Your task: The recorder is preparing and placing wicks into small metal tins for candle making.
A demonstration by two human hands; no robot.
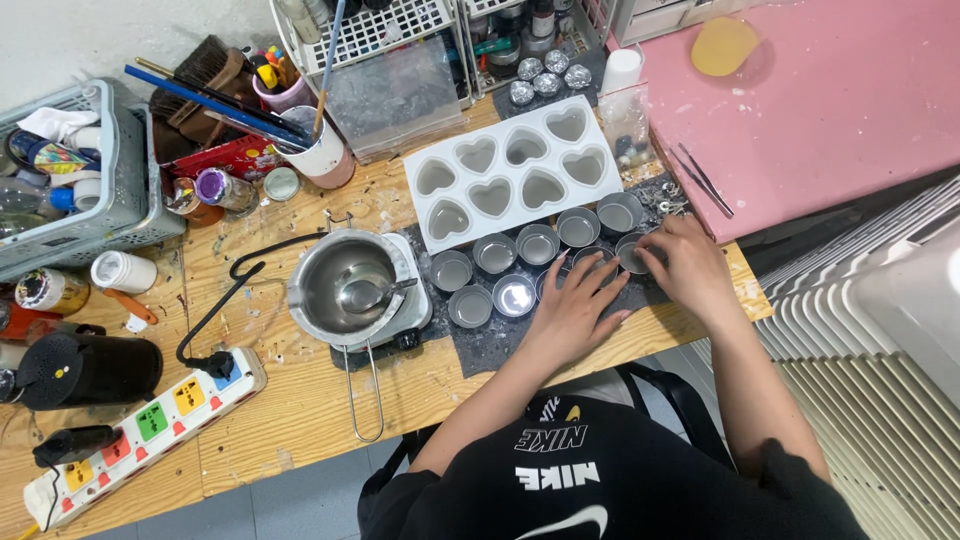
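Tins [537,262], small round metal ones, are sitting in loose rows on a dark mat [500,340] at the front of the wooden tabletop [300,400], just in front of a white heart-shaped silicone mould [515,172]. I am resting my left hand [575,305] flat over the nearer tins, fingers spread and grasping nothing. I am reaching my right hand [690,262] to the tin [632,254] at the right end of the rows; its fingertips are touching the rim, but I cannot tell whether my grip is actually closing on it. A metal melting pot [347,285] with a spoon inside is standing on a small hot plate to the left of the mat, its long wire handle pointing toward me. Farther left, a power strip [150,425] with coloured sockets is lying near the tabletop's edge. A pink board [830,110] is lying to the right, with tweezers [705,180] resting on it.
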